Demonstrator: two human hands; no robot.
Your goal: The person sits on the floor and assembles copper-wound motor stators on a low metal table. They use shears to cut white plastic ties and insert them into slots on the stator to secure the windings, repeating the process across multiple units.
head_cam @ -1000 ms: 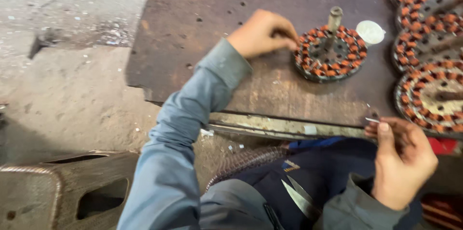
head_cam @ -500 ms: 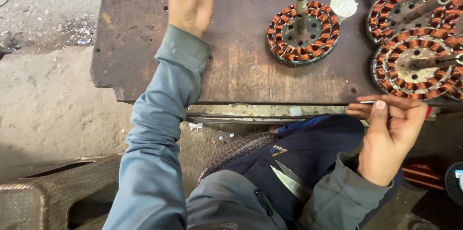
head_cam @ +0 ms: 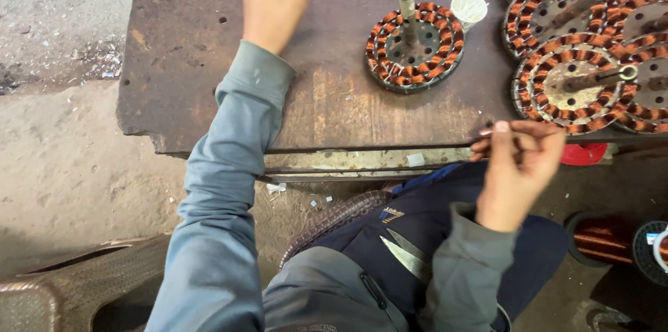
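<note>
1. The left hand (head_cam: 275, 1) is held raised over the far part of the dark, worn surface (head_cam: 188, 60), fingers spread apart and blurred; nothing is seen in its grip.
2. The right hand (head_cam: 518, 165) is held at the near edge of the surface, its grip pinched together on something thin and pale; what is clamped there is too small to be named.
3. A wound stator (head_cam: 415, 46), ringed with copper-coloured coils and fitted with an upright metal shaft (head_cam: 406, 3), is set flat on the surface, to the right of the left hand and beyond and to the left of the right grip, apart from both.
4. A small white cup (head_cam: 469, 8) is stood just to the right of that stator, near its rim.
5. More wound stators (head_cam: 570, 81) are laid in an overlapping group just beyond the right grip, at the right end of the surface.
6. A spool of copper wire (head_cam: 602, 238) is seen on the floor, to the right of and below the right hand.
7. Both arms are covered by grey-blue sleeves (head_cam: 223, 193).
</note>
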